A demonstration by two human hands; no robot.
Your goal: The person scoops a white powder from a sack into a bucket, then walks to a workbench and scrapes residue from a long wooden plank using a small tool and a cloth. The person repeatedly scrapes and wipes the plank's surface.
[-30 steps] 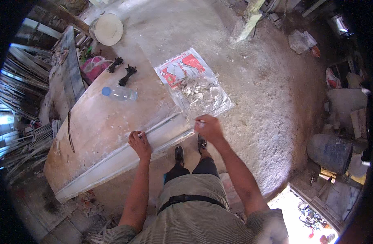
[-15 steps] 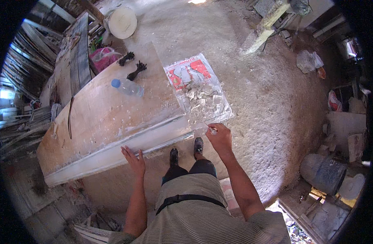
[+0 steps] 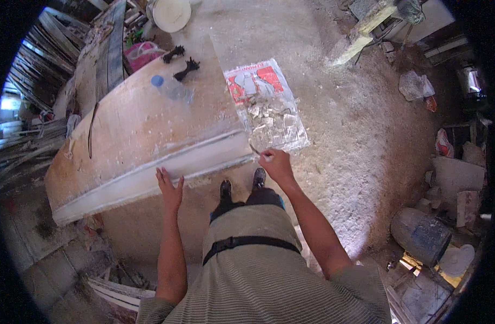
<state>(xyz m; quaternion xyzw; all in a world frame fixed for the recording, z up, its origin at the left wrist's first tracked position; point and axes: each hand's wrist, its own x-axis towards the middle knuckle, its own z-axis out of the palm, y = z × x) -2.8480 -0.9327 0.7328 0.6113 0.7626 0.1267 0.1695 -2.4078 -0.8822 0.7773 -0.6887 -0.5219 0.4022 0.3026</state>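
"Long, flat white strip [image 3: 218, 153]: where does it lie from your hands?"

"Along the near edge of the broad brown board [image 3: 161, 127], its long axis slanting up to the right. My left hand [image 3: 171, 190] is nearer, fingers spread over its lower edge. My right hand [image 3: 278, 165], by its right end, pinches a slim dark piece [image 3: 254, 149], too small to identify."

"And beyond?"

"A flattened red-and-white plastic sack [image 3: 277, 81] bearing pale flakes [image 3: 289, 120]."

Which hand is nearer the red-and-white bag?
Right. The right hand is by the near edge of the bag; the left hand is farther off to its left, at the white panel.
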